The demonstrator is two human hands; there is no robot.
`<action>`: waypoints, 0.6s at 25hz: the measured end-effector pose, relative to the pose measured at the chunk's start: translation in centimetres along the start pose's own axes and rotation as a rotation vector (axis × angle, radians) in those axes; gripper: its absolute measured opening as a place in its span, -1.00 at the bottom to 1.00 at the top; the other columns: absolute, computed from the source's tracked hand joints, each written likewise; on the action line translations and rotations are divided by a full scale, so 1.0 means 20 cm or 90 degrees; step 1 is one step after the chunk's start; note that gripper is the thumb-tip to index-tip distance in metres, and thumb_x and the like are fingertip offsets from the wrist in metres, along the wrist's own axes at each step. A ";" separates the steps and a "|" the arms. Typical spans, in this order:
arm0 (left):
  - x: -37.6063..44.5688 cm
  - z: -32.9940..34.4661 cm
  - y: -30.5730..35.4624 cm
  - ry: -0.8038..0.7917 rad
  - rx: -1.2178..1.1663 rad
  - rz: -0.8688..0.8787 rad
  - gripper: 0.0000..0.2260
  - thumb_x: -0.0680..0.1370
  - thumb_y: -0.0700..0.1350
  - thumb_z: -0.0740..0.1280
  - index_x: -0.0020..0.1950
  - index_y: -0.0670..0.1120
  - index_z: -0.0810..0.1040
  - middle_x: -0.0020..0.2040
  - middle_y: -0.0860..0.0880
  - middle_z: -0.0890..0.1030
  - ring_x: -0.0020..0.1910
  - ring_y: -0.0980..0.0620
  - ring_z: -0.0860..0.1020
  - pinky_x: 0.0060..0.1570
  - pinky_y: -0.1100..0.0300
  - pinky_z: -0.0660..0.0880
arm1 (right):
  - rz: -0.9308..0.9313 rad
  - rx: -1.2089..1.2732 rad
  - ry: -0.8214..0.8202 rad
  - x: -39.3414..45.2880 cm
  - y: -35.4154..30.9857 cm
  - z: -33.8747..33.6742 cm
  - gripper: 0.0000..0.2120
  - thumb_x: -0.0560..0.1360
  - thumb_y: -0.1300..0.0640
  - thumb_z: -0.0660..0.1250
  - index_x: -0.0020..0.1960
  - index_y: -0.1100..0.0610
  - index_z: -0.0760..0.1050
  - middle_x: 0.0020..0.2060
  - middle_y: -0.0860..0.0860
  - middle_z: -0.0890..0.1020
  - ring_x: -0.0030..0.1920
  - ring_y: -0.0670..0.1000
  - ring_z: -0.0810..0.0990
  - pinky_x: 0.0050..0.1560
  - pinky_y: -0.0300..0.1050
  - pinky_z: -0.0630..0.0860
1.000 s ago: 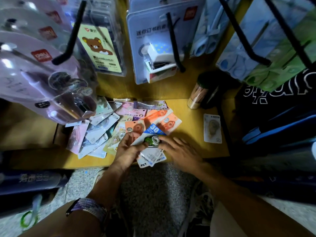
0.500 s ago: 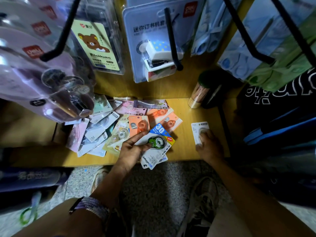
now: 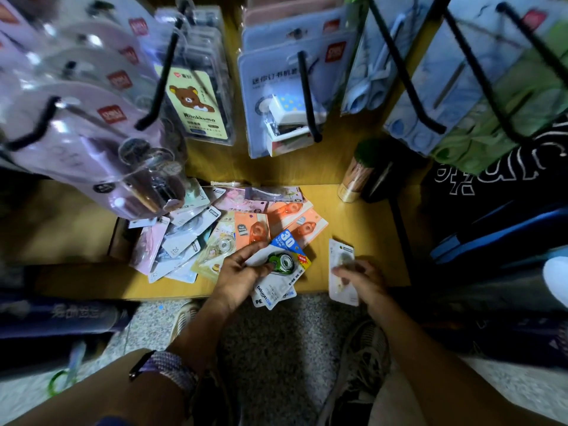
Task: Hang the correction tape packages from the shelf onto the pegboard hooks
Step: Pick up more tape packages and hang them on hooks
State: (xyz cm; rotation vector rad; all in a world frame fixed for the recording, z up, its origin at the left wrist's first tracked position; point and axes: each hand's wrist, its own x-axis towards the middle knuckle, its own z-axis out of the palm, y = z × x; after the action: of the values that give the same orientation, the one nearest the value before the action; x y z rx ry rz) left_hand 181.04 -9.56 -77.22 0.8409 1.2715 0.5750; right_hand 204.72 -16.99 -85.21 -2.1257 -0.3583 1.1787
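Observation:
Several correction tape packages (image 3: pixel 215 229) lie fanned out on the yellow wooden shelf (image 3: pixel 362 229). My left hand (image 3: pixel 238 273) grips a small stack of packages at the shelf's front edge; the top one (image 3: pixel 284 262) is white with a green tape roll and a blue "30" corner. My right hand (image 3: pixel 361 279) holds a single white package (image 3: pixel 339 250), tilted up off the shelf. Black pegboard hooks (image 3: pixel 309 96) stick out above, most of them loaded with hanging stationery packs.
A cylindrical tube with a green lid (image 3: pixel 358 176) lies at the shelf's back right. Purple blister packs (image 3: pixel 76 127) hang low on the left, over part of the pile. A bear-printed pack (image 3: pixel 196 106) and a blue stapler pack (image 3: pixel 276 99) hang behind. Grey speckled floor lies below.
My right hand left the stack, reached right to the lone white package and has lifted it toward the shelf's front edge. My left hand keeps holding the stack.

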 end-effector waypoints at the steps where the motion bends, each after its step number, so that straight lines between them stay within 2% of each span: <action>1: -0.03 0.00 0.02 0.001 0.005 0.008 -0.60 0.48 -0.45 0.35 0.29 -0.18 0.54 0.12 -0.19 0.61 -0.20 0.05 0.57 -0.40 0.37 0.53 | -0.004 0.103 -0.072 -0.10 -0.04 0.00 -0.56 0.33 0.22 0.56 0.16 0.09 0.51 -0.08 0.05 0.65 -0.21 -0.05 0.66 -0.29 -0.16 0.54; 2: -0.07 0.00 0.04 -0.002 0.007 0.017 -0.60 0.48 -0.44 0.36 0.28 -0.16 0.55 0.13 -0.18 0.62 -0.20 0.07 0.58 -0.39 0.36 0.54 | -0.016 0.167 -0.145 -0.19 -0.07 0.00 -0.57 0.35 0.22 0.54 0.15 0.01 0.49 -0.03 0.03 0.66 -0.12 0.01 0.68 -0.26 -0.12 0.58; 4: -0.18 0.00 0.10 -0.015 0.017 0.048 -0.61 0.47 -0.42 0.38 0.24 -0.12 0.57 0.16 -0.16 0.63 -0.17 0.10 0.60 -0.32 0.35 0.55 | -0.060 0.194 -0.250 -0.38 -0.15 -0.02 -0.53 0.36 0.15 0.54 0.19 -0.08 0.46 0.08 0.05 0.67 0.04 0.14 0.68 -0.11 0.04 0.63; 6: -0.33 0.00 0.16 -0.032 0.024 0.091 -0.61 0.46 -0.41 0.41 0.23 -0.10 0.60 0.14 -0.12 0.65 -0.18 0.17 0.63 -0.27 0.34 0.55 | -0.103 0.192 -0.253 -0.59 -0.23 -0.04 -0.50 0.36 0.14 0.54 0.25 -0.02 0.46 0.08 0.05 0.68 0.08 0.12 0.67 0.05 0.11 0.62; 8: -0.52 0.01 0.23 -0.051 0.016 0.129 -0.59 0.45 -0.41 0.42 0.24 -0.09 0.61 0.06 -0.02 0.68 -0.19 0.22 0.64 -0.24 0.34 0.55 | -0.128 0.197 -0.217 -0.79 -0.29 -0.07 -0.55 0.37 0.14 0.54 0.23 0.09 0.51 0.03 0.04 0.70 0.02 0.04 0.68 0.09 0.08 0.61; 10: -0.70 0.03 0.29 -0.068 0.003 0.160 -0.58 0.44 -0.43 0.42 0.23 -0.10 0.61 -0.01 0.08 0.68 -0.13 0.17 0.63 -0.19 0.33 0.57 | -0.134 0.209 -0.210 -0.98 -0.33 -0.13 -0.66 0.41 0.11 0.51 0.14 0.12 0.55 -0.06 0.03 0.72 -0.12 -0.02 0.69 -0.12 -0.03 0.66; 12: -0.88 0.03 0.32 -0.088 0.002 0.192 -0.58 0.43 -0.44 0.42 0.22 -0.10 0.61 0.00 0.06 0.69 -0.06 0.08 0.61 -0.15 0.30 0.58 | -0.149 0.207 -0.199 -1.15 -0.36 -0.20 -0.74 0.44 0.06 0.48 0.06 0.10 0.52 -0.09 0.07 0.70 -0.23 -0.01 0.67 -0.39 -0.14 0.58; 15: -1.14 0.03 0.36 -0.101 -0.011 0.224 -0.58 0.42 -0.44 0.42 0.22 -0.10 0.63 0.10 -0.04 0.68 -0.03 0.03 0.63 -0.18 0.27 0.57 | -0.239 0.260 -0.122 -1.40 -0.38 -0.30 -0.80 0.47 0.12 0.45 0.05 0.12 0.52 -0.10 0.12 0.68 -0.30 -0.03 0.63 -0.52 -0.24 0.45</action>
State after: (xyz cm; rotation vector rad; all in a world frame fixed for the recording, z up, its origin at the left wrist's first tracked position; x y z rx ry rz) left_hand 176.99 -23.23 -58.05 1.0842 0.9784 0.7804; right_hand 194.71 -28.71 -59.93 -1.5218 -0.5261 1.1215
